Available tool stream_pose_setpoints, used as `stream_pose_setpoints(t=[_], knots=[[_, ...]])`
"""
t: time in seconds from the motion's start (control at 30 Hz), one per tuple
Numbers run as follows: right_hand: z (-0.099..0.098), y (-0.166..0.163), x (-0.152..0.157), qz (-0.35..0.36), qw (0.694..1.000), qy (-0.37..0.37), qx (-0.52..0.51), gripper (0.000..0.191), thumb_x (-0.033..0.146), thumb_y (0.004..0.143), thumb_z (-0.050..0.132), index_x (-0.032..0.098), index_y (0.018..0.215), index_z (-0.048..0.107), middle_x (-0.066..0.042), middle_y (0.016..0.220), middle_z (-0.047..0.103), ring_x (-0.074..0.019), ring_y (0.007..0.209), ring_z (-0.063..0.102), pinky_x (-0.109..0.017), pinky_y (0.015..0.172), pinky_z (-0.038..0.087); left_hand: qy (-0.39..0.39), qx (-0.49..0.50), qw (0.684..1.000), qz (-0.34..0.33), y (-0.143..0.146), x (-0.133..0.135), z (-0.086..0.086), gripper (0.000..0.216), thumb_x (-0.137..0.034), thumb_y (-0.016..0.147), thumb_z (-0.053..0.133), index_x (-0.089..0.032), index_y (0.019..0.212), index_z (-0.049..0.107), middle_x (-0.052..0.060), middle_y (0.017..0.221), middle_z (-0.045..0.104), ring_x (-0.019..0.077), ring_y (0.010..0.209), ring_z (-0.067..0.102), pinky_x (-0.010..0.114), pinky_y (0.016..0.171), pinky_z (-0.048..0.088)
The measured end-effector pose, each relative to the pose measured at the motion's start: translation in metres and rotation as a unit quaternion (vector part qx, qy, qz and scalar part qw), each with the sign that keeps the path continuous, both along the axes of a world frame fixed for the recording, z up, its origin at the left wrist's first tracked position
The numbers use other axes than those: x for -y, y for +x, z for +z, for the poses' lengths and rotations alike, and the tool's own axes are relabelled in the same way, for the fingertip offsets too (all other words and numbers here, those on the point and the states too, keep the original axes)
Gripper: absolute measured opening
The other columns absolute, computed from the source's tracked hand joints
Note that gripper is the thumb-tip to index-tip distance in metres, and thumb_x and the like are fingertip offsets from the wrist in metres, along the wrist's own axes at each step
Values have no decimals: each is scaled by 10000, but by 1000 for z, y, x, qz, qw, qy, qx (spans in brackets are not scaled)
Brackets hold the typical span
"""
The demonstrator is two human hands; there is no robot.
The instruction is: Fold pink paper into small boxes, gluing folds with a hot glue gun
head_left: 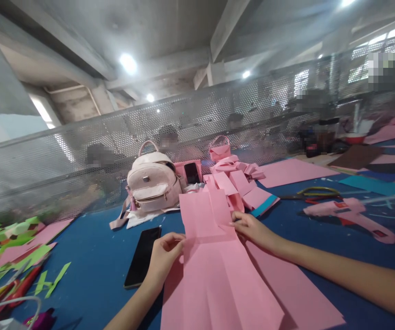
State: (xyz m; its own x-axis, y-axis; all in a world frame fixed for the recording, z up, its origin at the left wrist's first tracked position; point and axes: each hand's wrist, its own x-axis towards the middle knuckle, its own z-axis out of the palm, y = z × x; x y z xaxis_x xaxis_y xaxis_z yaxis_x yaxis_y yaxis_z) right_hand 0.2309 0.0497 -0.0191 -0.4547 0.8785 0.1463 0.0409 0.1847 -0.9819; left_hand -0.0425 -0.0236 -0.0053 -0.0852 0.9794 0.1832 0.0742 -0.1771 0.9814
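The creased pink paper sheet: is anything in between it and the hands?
Nothing visible is. The left hand and right hand pinch opposite edges of the creased pink paper sheet. The black smartphone lies outside the left hand.

From my remote seat I take this for a craft workshop, set up in a bare building with concrete beams and bright ceiling lights overhead. I can see a perforated metal screen standing behind a blue work table, with blurred people beyond it. Across the tabletop I make out a pink glue gun, large pink sheets, green cut strips and red-handled tools.
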Motion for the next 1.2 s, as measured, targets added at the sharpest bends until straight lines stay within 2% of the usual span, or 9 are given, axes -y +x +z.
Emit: stream_pose_setpoints(t=[0.1, 0.23, 0.37, 0.57, 0.7, 0.83, 1.0, 1.2], knots=[[-1, 0, 1, 6, 1000, 6, 3, 393, 519, 799, 630, 215, 747, 387, 74, 561, 452, -99, 486, 450, -228, 486, 377, 7, -17, 1000, 14, 1, 2, -2, 141, -293, 683, 753, -157, 718, 737, 35, 708, 720, 138, 621, 618, 202, 574, 472], [-1, -1, 3, 12, 1000, 7, -1, 397, 521, 809, 625, 217, 748, 379, 72, 584, 447, -102, 501, 463, -229, 490, 388, 16, -41, 999, 29, 4, 3, -4, 165, -305, 713, 729, -161, 786, 768, 69, 804, 759, 210, 774, 682, 265, 726, 517], [1, -4, 6, 13, 1000, 7, -1, 397, 521, 809, 628, 219, 746, 376, 71, 577, 448, -104, 497, 463, -232, 491, 388, 21, -79, 996, 41, 4, 3, -6, 161, -311, 725, 716, -165, 767, 769, 78, 808, 764, 244, 790, 689, 298, 738, 518], [2, -6, 8, 15, 1000, 7, 0, 393, 523, 812, 624, 222, 747, 380, 69, 560, 453, -110, 487, 462, -230, 477, 361, 24, -82, 996, 36, 5, 3, -9, 130, -285, 725, 714, -164, 741, 761, 79, 800, 754, 239, 809, 677, 298, 773, 504], [4, -6, 7, 17, 1000, 8, -5, 406, 544, 809, 621, 215, 749, 391, 68, 588, 438, -101, 505, 432, -230, 496, 348, 30, -68, 997, 6, 8, 3, -6, 131, -287, 733, 705, -163, 735, 748, 88, 906, 746, 237, 871, 666, 289, 795, 502], [5, -7, 9, 19, 1000, 6, -6, 427, 562, 789, 634, 214, 744, 390, 80, 574, 401, -86, 494, 367, -221, 484, 267, 29, -78, 996, 13, 9, 4, -5, 143, -293, 722, 716, -155, 692, 736, 78, 803, 733, 232, 839, 652, 278, 767, 490], [5, -8, 9, 19, 1000, 2, -6, 416, 544, 781, 643, 215, 740, 392, 86, 560, 377, -86, 491, 351, -221, 480, 233, 28, -89, 995, 25, 8, 4, -7, 152, -296, 704, 726, -149, 667, 728, 63, 709, 706, 215, 746, 635, 272, 711, 487], [6, -7, 10, 12, 1000, 12, 8, 393, 520, 801, 628, 217, 744, 385, 81, 552, 387, -94, 498, 366, -219, 479, 237, 32, -96, 995, 21, 10, 5, -2, 118, -267, 689, 730, -163, 633, 720, 66, 735, 718, 231, 792, 651, 283, 753, 488]])
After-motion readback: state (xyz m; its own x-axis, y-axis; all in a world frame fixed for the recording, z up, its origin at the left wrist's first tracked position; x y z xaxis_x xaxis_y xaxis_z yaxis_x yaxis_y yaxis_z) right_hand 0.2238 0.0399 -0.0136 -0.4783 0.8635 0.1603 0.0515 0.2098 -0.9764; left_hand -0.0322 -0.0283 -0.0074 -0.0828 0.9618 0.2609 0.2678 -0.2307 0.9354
